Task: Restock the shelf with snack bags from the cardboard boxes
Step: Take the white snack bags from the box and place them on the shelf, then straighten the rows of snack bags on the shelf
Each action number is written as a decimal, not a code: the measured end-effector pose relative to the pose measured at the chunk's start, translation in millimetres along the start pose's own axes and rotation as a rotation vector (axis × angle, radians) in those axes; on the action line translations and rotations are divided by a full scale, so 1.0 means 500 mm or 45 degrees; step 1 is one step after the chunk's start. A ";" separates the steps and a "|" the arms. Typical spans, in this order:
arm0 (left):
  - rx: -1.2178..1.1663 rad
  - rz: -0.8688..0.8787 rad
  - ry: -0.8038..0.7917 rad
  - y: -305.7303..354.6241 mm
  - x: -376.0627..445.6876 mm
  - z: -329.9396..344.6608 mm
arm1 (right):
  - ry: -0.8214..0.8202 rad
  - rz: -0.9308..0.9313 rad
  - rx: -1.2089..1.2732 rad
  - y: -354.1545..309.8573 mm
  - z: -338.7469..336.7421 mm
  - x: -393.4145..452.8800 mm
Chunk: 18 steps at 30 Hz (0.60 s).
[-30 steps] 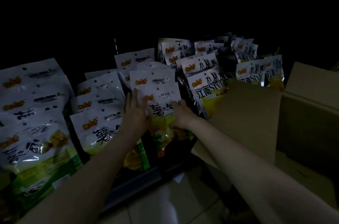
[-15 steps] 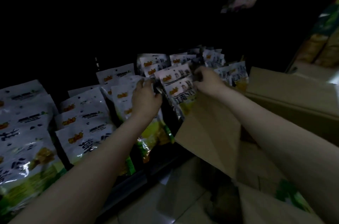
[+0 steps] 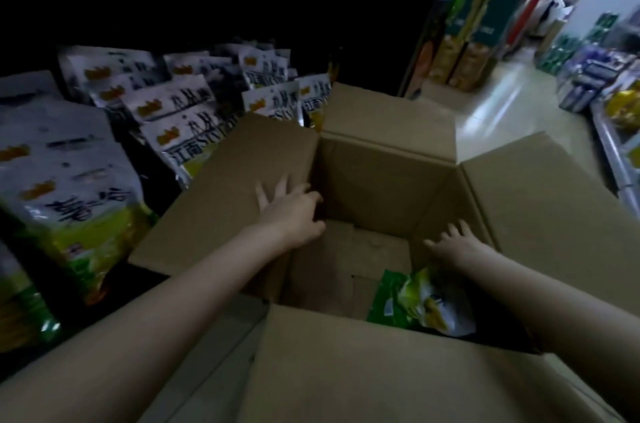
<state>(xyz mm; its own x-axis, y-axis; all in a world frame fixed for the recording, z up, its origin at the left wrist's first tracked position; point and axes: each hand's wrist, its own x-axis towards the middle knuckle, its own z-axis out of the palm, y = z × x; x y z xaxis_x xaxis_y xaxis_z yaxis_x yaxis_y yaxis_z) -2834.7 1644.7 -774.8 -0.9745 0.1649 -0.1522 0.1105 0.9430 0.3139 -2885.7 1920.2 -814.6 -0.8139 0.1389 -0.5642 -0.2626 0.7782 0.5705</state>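
An open cardboard box (image 3: 388, 180) fills the middle of the view, flaps spread outward. Inside, at the near right corner, lies a green and yellow snack bag (image 3: 420, 301); the box floor beside it is bare cardboard. My left hand (image 3: 289, 211) rests flat on the left flap at the box's edge, fingers spread and holding nothing. My right hand (image 3: 455, 246) hovers with fingers spread over the right inner wall, just above the bag, and holds nothing. On the dark shelf (image 3: 145, 166) at left stand rows of white and green snack bags (image 3: 69, 200).
More white bags (image 3: 180, 110) stand in rows behind the left flap. A tall display of goods (image 3: 464, 51) rises beyond the box. A shiny tiled aisle (image 3: 512, 100) runs off to the upper right, with low racks of goods (image 3: 609, 76) along its right side.
Both hands have left the bags on the shelf and come back to the box. The view has swung right and down onto the open box.
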 end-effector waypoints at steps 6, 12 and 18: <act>-0.010 0.021 0.060 0.012 0.013 0.028 | -0.055 -0.161 -0.209 -0.025 0.024 0.030; -0.030 0.020 0.074 0.041 0.030 0.040 | 0.049 -0.022 -0.355 0.007 0.044 0.029; -0.205 0.062 0.099 0.117 0.056 0.069 | 0.282 -0.027 0.344 0.078 0.072 0.020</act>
<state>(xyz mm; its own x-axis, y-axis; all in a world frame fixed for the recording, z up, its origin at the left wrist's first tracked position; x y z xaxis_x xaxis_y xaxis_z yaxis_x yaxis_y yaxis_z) -2848.7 1714.5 -793.2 -0.9816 0.1804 -0.0620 0.1314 0.8748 0.4663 -2885.3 1974.1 -819.4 -0.9101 0.0074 -0.4142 -0.1584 0.9176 0.3645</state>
